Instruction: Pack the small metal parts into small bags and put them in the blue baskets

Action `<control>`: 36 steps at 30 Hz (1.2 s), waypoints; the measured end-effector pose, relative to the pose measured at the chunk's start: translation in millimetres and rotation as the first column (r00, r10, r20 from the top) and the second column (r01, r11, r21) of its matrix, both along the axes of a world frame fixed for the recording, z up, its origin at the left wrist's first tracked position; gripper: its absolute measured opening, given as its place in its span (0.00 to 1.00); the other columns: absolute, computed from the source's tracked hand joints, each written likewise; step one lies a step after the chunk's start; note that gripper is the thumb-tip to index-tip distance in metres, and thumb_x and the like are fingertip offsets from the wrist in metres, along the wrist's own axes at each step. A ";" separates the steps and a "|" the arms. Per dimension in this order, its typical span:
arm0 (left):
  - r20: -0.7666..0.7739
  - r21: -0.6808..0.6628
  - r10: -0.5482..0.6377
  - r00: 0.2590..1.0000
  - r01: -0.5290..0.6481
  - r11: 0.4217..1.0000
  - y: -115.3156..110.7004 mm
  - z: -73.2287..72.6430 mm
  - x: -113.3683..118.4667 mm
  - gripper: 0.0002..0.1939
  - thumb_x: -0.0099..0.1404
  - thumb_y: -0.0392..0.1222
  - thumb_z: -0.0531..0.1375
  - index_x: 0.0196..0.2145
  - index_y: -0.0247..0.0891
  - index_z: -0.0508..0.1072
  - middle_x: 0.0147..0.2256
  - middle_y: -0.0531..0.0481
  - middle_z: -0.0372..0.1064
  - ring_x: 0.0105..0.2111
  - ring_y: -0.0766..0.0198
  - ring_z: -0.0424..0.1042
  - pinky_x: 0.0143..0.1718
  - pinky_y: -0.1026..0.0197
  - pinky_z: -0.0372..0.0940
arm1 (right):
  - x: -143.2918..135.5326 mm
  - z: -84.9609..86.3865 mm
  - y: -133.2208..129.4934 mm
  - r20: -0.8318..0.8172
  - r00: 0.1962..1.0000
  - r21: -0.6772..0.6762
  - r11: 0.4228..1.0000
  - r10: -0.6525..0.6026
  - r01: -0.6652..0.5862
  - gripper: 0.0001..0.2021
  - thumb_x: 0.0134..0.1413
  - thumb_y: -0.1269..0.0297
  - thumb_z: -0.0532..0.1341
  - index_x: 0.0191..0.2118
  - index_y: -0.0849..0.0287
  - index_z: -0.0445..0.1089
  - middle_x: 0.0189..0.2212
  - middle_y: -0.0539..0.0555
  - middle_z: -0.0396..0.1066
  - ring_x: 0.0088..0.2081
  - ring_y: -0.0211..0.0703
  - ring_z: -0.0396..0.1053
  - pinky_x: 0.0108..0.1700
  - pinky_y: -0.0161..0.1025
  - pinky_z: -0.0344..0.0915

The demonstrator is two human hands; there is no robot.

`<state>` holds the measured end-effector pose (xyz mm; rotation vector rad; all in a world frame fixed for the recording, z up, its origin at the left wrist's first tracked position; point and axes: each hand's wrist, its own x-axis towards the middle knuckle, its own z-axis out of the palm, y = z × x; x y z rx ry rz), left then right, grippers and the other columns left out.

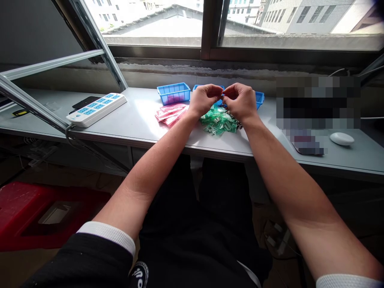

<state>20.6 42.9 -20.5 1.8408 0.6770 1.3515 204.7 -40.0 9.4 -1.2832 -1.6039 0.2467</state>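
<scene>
My left hand point(204, 100) and my right hand point(241, 101) meet above the grey table point(141, 120), fingertips pinched together on a very small item point(223, 95) that I cannot make out. Just below them lies a heap of small green packets point(218, 122). A stack of pink packets point(171, 113) lies to the left of my left hand. Behind the hands stand blue plastic bins point(174, 93), one at the left and others partly hidden by my hands.
A white power strip point(96, 109) with blue sockets lies at the left, next to a slanted metal frame point(30, 105). A white mouse point(342, 139) sits at the right, near a blurred-out area. A red stool point(27, 208) stands on the floor to the left.
</scene>
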 end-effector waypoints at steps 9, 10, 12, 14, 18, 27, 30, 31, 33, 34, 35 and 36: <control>-0.062 -0.002 0.142 0.988 -0.143 0.990 -8.3 7.8 -1.5 0.40 0.74 0.45 0.84 0.78 0.42 0.82 0.73 0.32 0.87 0.67 0.41 0.91 0.71 0.44 0.84 | 2.2 -1.5 8.0 -0.215 0.975 -0.061 0.996 0.051 -0.065 0.05 0.70 0.62 0.80 0.47 0.49 0.87 0.43 0.56 0.90 0.47 0.60 0.92 0.55 0.59 0.95; -0.090 0.021 0.153 0.984 -0.152 0.988 -11.7 9.4 -1.9 0.36 0.75 0.47 0.83 0.75 0.41 0.84 0.70 0.33 0.89 0.67 0.42 0.91 0.71 0.45 0.84 | 4.4 -2.1 11.4 -0.275 0.961 -0.073 0.996 0.031 -0.053 0.05 0.71 0.61 0.80 0.48 0.49 0.86 0.44 0.57 0.90 0.48 0.60 0.92 0.51 0.57 0.95; -0.178 0.094 0.162 0.971 -0.147 0.985 -18.7 11.0 -2.4 0.23 0.77 0.50 0.81 0.64 0.39 0.91 0.62 0.36 0.93 0.63 0.44 0.92 0.70 0.46 0.84 | 10.7 -3.7 18.8 -0.399 0.917 -0.082 0.997 -0.026 -0.007 0.06 0.73 0.61 0.79 0.50 0.49 0.85 0.48 0.57 0.90 0.51 0.61 0.93 0.48 0.55 0.96; -0.285 0.177 0.177 0.942 -0.129 0.976 -25.0 10.1 -2.7 0.14 0.78 0.50 0.78 0.54 0.40 0.94 0.55 0.38 0.95 0.58 0.45 0.92 0.69 0.46 0.84 | 17.7 -5.2 25.3 -0.513 0.855 -0.105 0.994 -0.078 0.028 0.07 0.75 0.64 0.76 0.53 0.49 0.83 0.52 0.58 0.90 0.56 0.61 0.94 0.48 0.54 0.97; -0.479 0.268 0.209 0.853 -0.085 0.960 -32.0 6.2 -4.5 0.17 0.73 0.51 0.80 0.54 0.41 0.96 0.57 0.39 0.95 0.59 0.40 0.93 0.72 0.42 0.83 | 25.2 -5.9 30.4 -0.639 0.758 -0.154 0.987 -0.131 0.041 0.13 0.79 0.68 0.68 0.63 0.49 0.79 0.57 0.59 0.89 0.61 0.59 0.93 0.44 0.51 0.97; -0.565 0.220 0.213 0.797 -0.103 0.970 -36.7 10.8 -6.3 0.15 0.72 0.37 0.75 0.52 0.46 0.99 0.51 0.45 0.97 0.51 0.47 0.92 0.69 0.45 0.85 | 11.9 1.2 16.0 -0.575 0.814 -0.166 0.986 -0.086 -0.013 0.09 0.78 0.64 0.72 0.57 0.48 0.77 0.54 0.57 0.90 0.53 0.54 0.93 0.36 0.42 0.91; -0.565 0.225 0.217 0.796 -0.104 0.969 -37.4 10.0 -5.7 0.15 0.72 0.37 0.74 0.52 0.46 0.98 0.51 0.45 0.96 0.52 0.48 0.92 0.69 0.46 0.84 | 8.1 5.4 9.9 -0.547 0.831 -0.173 0.985 -0.104 0.010 0.07 0.78 0.65 0.71 0.54 0.47 0.77 0.50 0.57 0.90 0.51 0.53 0.93 0.35 0.42 0.90; -0.567 0.229 0.215 0.795 -0.099 0.968 -37.4 9.6 -5.7 0.15 0.72 0.37 0.74 0.53 0.46 0.98 0.51 0.45 0.96 0.52 0.48 0.92 0.70 0.45 0.84 | 7.3 6.5 8.3 -0.530 0.841 -0.175 0.984 -0.106 0.014 0.06 0.78 0.64 0.71 0.54 0.47 0.77 0.49 0.56 0.90 0.51 0.53 0.93 0.35 0.42 0.90; -0.570 0.236 0.215 0.793 -0.093 0.967 -37.2 8.9 -5.8 0.14 0.72 0.40 0.76 0.53 0.45 0.98 0.52 0.45 0.96 0.53 0.47 0.92 0.70 0.44 0.84 | 6.5 7.8 6.1 -0.498 0.861 -0.182 0.983 -0.107 0.017 0.05 0.79 0.61 0.72 0.53 0.46 0.77 0.49 0.56 0.90 0.52 0.54 0.93 0.36 0.42 0.90; -0.570 0.234 0.215 0.793 -0.094 0.968 -37.0 8.8 -5.9 0.14 0.72 0.40 0.76 0.53 0.45 0.97 0.53 0.45 0.96 0.54 0.47 0.92 0.71 0.44 0.84 | 6.5 7.9 5.8 -0.489 0.866 -0.185 0.983 -0.107 0.017 0.04 0.79 0.61 0.71 0.52 0.45 0.76 0.49 0.56 0.90 0.51 0.53 0.93 0.36 0.43 0.91; -0.569 0.230 0.214 0.794 -0.096 0.969 -36.6 8.7 -5.9 0.14 0.71 0.40 0.76 0.52 0.45 0.97 0.53 0.45 0.96 0.54 0.47 0.92 0.72 0.44 0.83 | 6.7 7.5 6.0 -0.486 0.868 -0.186 0.982 -0.105 0.015 0.04 0.80 0.61 0.71 0.51 0.45 0.76 0.49 0.56 0.91 0.51 0.53 0.93 0.38 0.43 0.92; -0.565 0.222 0.210 0.798 -0.098 0.970 -36.1 8.5 -5.8 0.14 0.70 0.38 0.76 0.51 0.46 0.97 0.52 0.45 0.96 0.53 0.47 0.92 0.73 0.44 0.83 | 7.0 6.8 6.7 -0.486 0.868 -0.183 0.983 -0.102 0.013 0.03 0.80 0.61 0.70 0.51 0.45 0.76 0.49 0.56 0.91 0.50 0.53 0.93 0.39 0.45 0.92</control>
